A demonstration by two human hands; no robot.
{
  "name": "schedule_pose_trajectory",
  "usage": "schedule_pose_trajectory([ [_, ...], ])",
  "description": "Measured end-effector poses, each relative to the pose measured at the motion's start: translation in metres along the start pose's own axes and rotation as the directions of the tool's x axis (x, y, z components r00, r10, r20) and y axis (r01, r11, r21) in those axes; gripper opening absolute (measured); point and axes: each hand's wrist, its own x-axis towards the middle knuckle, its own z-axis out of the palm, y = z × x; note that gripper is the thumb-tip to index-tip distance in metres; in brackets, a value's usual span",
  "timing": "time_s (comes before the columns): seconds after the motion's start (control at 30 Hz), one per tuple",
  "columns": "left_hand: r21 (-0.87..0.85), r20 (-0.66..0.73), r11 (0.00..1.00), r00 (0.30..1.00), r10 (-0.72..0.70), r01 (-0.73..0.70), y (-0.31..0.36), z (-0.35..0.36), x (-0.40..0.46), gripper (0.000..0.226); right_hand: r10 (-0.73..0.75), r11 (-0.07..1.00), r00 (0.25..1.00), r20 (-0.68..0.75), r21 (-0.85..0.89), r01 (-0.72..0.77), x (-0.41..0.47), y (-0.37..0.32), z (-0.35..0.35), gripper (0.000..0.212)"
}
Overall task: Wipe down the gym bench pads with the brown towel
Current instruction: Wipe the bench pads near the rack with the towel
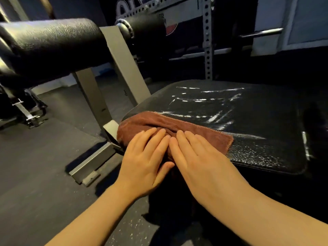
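I'm pressing both hands flat on the towel (170, 129) at the pad's (248, 121) near-left corner — left hand (143, 162), right hand (198, 157), fingers straight, side by side, touching.

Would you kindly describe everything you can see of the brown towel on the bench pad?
The brown towel is a soft, fuzzy cloth, reddish-brown, with a stitched edge. It lies bunched and folded on the near left corner of the black seat pad, and drapes over that corner's edge. Both hands press on it with straight fingers: the left hand on its left part, the right hand beside it, fingertips nearly meeting. Its right corner lies flat on the pad.
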Motion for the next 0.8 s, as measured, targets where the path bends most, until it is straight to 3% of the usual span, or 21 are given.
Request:
schedule_pose_trajectory([
  [0.2, 0.015, -0.052, 0.991, 0.99, 0.134, -0.133, 0.077, 0.008, 0.044, 0.048, -0.016, 0.999, 0.998, -0.053, -0.051, 0.014, -0.068, 0.07, -0.028, 0.056],
  [0.4, 0.042, -0.085, 0.965, 0.962, 0.26, -0.258, 0.111, 0.012, 0.07, 0.046, -0.029, 0.993, 0.996, -0.089, -0.116, 0.019, -0.103, 0.109, -0.046, 0.054],
  [0.67, -0.003, -0.1, 0.987, 0.982, 0.161, -0.162, 0.134, 0.014, 0.079, 0.057, 0.015, 0.99, 0.993, -0.115, -0.135, -0.031, -0.121, 0.13, -0.044, 0.057],
  [0.8, -0.008, -0.095, 0.983, 0.979, 0.182, -0.184, 0.131, 0.013, 0.079, 0.056, 0.04, 0.991, 0.994, -0.1, -0.122, -0.052, -0.124, 0.123, -0.039, 0.061],
])
